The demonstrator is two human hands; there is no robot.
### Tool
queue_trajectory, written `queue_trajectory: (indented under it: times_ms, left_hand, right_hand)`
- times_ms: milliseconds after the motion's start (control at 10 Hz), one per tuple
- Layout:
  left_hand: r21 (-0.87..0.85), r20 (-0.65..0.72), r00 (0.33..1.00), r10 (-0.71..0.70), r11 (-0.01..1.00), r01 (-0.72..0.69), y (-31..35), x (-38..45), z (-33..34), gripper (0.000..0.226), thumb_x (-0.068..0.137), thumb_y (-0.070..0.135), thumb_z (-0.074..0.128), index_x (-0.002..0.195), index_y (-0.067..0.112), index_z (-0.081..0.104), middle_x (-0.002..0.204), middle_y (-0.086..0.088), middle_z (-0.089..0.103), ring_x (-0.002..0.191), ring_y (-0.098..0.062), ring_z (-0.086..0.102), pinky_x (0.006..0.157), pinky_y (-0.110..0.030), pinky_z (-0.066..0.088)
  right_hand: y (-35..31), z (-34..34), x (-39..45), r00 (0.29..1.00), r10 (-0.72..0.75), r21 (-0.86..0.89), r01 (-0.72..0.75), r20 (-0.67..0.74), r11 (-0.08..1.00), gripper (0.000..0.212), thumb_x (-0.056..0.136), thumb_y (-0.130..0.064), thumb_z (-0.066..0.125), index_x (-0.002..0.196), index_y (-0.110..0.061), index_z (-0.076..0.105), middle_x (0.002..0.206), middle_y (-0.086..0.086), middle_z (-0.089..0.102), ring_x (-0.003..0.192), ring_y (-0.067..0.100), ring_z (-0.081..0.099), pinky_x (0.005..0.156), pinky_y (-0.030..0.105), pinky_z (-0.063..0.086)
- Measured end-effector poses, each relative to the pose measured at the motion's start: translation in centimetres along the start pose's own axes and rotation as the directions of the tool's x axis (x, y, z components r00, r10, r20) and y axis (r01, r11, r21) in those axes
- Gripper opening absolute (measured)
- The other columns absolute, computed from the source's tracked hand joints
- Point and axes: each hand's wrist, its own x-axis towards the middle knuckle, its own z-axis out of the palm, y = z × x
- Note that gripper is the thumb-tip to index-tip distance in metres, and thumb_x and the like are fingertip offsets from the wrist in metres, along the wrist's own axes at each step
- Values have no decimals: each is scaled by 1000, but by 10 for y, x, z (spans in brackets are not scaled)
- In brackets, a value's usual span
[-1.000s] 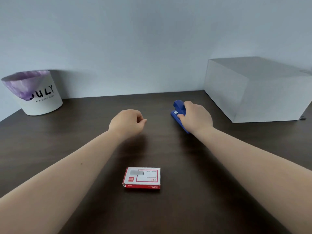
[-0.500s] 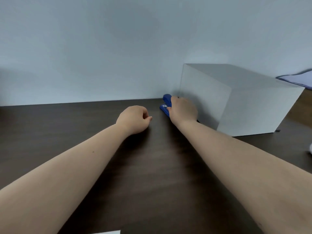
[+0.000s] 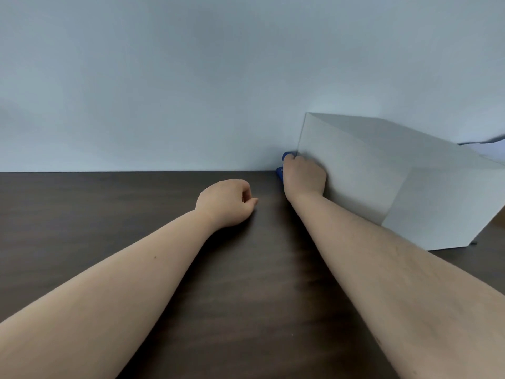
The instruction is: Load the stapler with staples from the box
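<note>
Filling the lower half of the frame, the dark wood counter point(image 3: 82, 228) spreads out nearest the camera. At centre the left hand point(image 3: 226, 203) rests on it, fingers loosely curled with nothing in them. Just right of centre and farther back, the right hand point(image 3: 303, 176) seems to grip the blue stapler point(image 3: 287, 155), which is mostly hidden beneath it, close against the left face of a grey box point(image 3: 382, 187). Behind everything runs a pale wall point(image 3: 191, 77).

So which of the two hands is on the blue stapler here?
The right hand, its fingers curled over the blue stapler beside the grey box. The left hand rests on the dark table, loosely curled, holding nothing.
</note>
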Motion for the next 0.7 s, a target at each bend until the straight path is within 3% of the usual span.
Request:
queue_trajectory:
  times_ms: [300,400,600,700]
  left_hand:
    - [-6,-26,1000,18,1000,-18,0,-3,-2,17,87,39,52,79,23,53,80,7,55,80,-17,51,68,-28,39]
    - [14,-33,999,24,1000,-23,2,-8,-3,17,87,38,52,79,23,53,81,7,56,82,-18,53,68,-28,39]
    - [41,0,1000,18,999,-18,5,-11,-7,16,86,37,52,80,23,53,82,8,56,82,-18,53,70,-29,41]
    - [34,0,1000,15,999,-15,8,-12,-8,16,86,37,53,79,23,52,82,7,56,82,-18,52,70,-29,41]
  right_hand:
    - [1,-5,-1,1000,-11,-17,11,15,1000,36,89,0,44,125,-2,45,117,18,59,105,36,59,73,37,46]
    - [-2,-9,-10,999,-42,-19,43,21,999,42,90,-2,43,131,-5,38,118,19,55,105,36,56,67,36,39]
    - [7,-13,-24,992,-124,-28,124,-16,992,33,89,-3,37,120,-5,47,113,18,59,100,36,56,72,37,41]
    - [7,-14,-26,992,-128,21,129,-21,991,28,89,-3,38,112,-5,53,112,16,62,100,35,57,67,35,37]
